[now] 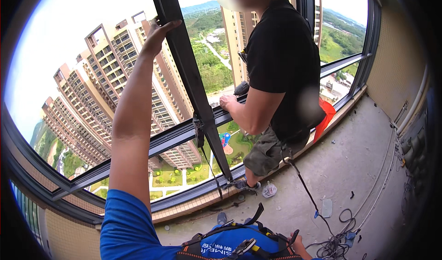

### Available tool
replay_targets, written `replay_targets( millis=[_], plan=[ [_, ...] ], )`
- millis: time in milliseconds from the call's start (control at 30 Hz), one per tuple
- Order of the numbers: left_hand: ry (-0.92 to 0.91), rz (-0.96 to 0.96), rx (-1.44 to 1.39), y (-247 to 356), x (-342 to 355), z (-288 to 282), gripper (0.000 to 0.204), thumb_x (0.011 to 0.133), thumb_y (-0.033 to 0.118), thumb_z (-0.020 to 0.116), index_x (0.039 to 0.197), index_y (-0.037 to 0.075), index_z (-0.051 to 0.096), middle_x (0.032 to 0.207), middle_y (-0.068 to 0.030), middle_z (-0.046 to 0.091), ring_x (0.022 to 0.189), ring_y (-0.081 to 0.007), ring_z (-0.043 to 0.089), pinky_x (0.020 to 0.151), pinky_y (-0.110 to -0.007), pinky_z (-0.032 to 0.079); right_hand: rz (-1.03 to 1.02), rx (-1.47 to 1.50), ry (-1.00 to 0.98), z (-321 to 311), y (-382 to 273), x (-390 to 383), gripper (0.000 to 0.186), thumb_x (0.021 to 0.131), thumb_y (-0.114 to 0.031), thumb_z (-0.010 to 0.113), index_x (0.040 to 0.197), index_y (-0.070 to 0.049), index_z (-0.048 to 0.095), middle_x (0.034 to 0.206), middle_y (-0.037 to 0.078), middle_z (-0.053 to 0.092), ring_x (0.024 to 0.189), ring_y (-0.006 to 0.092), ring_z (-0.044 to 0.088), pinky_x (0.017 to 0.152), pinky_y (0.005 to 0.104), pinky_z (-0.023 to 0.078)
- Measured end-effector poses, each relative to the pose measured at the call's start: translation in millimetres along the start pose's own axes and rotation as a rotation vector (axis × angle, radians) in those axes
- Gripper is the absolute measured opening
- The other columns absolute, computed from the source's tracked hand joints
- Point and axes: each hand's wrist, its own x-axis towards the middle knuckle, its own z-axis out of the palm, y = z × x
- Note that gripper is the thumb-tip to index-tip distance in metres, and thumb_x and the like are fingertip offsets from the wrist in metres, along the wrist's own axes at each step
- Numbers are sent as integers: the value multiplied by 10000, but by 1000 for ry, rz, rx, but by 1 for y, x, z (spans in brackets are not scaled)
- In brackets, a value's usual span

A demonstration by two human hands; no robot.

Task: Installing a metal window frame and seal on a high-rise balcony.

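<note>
My left arm is raised, and my left hand (160, 35) grips the dark metal window post (186, 60), its thumb lying across the front and the fingers around the left edge. At the lower edge, my right hand (298, 242) is only partly seen beside my chest harness (244, 248); its fingers are mostly hidden. A co-worker in a black shirt (290, 57) stands close on the right, with a hand (226, 101) at the horizontal window rail (170, 141). Next to that hand is a dark tool (241, 88), maybe a drill. A black strap (200, 135) hangs where post and rail meet.
A tether (301, 179) runs from the co-worker's waist toward tangled ropes (338, 246) on the concrete floor (340, 154). A crumpled plastic bag (270, 190) lies by the low sill. Beyond the window frames is a long drop to lawns and tower blocks (110, 62).
</note>
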Motion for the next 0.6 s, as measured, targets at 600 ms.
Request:
replay_targets(
  millis=[600],
  plan=[
    [-66,20,-54,-7,12,0,1060,770,265,916,1498,-102,238,1289,-238,611,1202,-289,645,1081,-380,503,-38,-176,-56,24,-2,13,462,1036,-323,594,1313,47,590,1143,226,724,948,314,737,741,444,613]
  ],
)
